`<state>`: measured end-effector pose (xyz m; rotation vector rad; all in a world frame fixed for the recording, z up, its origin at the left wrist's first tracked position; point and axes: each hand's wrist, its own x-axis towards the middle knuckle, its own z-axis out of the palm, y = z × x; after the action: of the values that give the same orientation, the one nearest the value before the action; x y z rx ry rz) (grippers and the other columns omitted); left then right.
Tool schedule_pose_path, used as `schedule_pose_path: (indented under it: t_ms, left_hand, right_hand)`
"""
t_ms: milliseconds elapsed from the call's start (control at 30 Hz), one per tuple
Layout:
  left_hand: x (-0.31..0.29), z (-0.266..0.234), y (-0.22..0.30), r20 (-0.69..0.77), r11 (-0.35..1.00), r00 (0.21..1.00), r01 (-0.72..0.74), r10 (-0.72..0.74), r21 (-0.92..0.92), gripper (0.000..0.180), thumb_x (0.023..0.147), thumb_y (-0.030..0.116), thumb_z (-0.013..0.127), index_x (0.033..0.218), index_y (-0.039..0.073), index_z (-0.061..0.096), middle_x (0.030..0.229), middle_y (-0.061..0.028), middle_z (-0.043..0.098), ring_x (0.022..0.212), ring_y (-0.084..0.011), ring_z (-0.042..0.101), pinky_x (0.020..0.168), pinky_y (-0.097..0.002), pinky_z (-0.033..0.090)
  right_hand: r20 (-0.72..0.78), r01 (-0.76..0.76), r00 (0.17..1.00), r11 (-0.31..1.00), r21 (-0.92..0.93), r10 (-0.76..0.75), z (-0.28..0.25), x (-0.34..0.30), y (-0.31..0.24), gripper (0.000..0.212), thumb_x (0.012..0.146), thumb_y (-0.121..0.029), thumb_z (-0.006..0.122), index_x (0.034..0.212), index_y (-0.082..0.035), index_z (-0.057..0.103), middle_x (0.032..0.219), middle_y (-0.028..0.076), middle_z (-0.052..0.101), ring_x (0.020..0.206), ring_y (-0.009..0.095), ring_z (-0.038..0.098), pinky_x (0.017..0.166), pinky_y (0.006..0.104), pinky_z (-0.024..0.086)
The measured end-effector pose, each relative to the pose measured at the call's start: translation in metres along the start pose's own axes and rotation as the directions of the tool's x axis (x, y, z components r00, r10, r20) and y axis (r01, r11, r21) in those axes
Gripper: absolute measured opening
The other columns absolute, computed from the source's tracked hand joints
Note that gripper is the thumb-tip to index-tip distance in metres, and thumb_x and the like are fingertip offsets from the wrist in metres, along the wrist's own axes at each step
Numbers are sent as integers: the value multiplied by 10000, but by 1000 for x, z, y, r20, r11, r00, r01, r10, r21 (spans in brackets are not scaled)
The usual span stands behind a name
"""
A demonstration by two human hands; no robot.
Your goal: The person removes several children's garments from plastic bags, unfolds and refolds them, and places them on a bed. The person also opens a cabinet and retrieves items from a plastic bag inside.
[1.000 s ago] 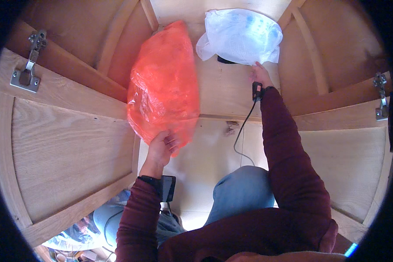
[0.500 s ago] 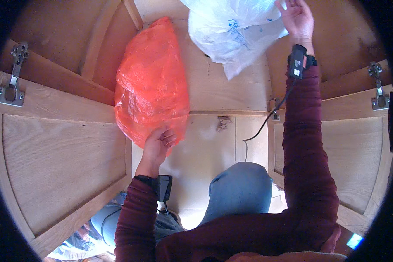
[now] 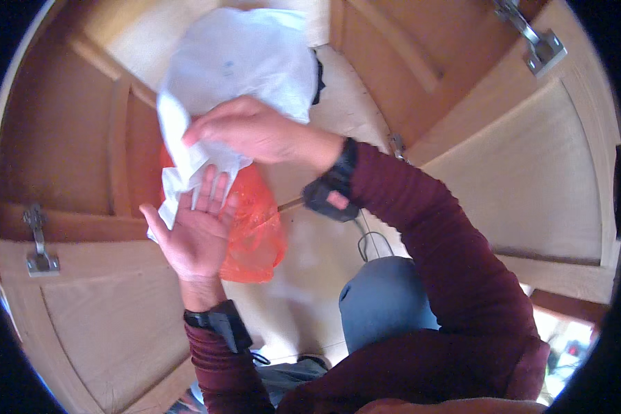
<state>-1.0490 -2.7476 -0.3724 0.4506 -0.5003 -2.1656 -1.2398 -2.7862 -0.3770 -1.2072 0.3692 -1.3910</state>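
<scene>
A white plastic bag [image 3: 248, 65], bulging and with a loose crumpled end, stands in the cupboard at the upper middle. My right hand [image 3: 245, 131] reaches across it from the right, its fingers closed on the bag's near part. Palm up and fingers spread, my left hand [image 3: 200, 231] lies just below, its fingertips at the loose end of the white bag. Behind and beside my left hand sits a red-orange plastic bag [image 3: 259, 231], partly covered by the white bag and my hand. What either bag contains is hidden.
Open wooden cupboard doors flank me, the left door [image 3: 110, 331] and the right door [image 3: 531, 165], with metal hinges [image 3: 545, 52]. A black item [image 3: 318, 79] shows behind the white bag. My bent knee [image 3: 386, 303] is below, near a thin cable [image 3: 374, 238].
The white bag has come left and now overlaps the red bag. My right hand has swung left and down with it. My left hand has left the red bag and opened, palm up. The view has turned.
</scene>
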Motion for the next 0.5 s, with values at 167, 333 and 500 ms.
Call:
schedule_pose_path:
  t_ms: [167,333,500]
  left_hand:
    - [41,-26,13,-385,985,907,-169,172,43,382,884,286,407,1199,73,444,1217,-104,487,1122,-268,453,941,-425,330]
    - [59,-42,85,-328,864,803,-491,498,110,379,895,124,274,1237,-12,366,1290,-147,413,1202,-308,393,1017,-546,198]
    - [43,-52,123,-292,746,688,-637,664,194,411,911,154,241,1277,-17,313,1352,-169,336,1256,-309,324,1040,-514,160]
  right_hand:
    - [50,-76,996,995,66,73,7,-2,43,223,854,-123,528,978,39,618,976,96,625,943,155,555,849,260,421]
    - [214,57,977,960,-273,3,-103,-9,111,281,835,-159,542,1052,17,560,1054,130,584,958,235,569,852,336,425]
    - [-399,-345,826,-204,-916,397,-231,-75,170,263,692,-258,502,753,-35,629,844,206,594,761,372,563,669,427,451]
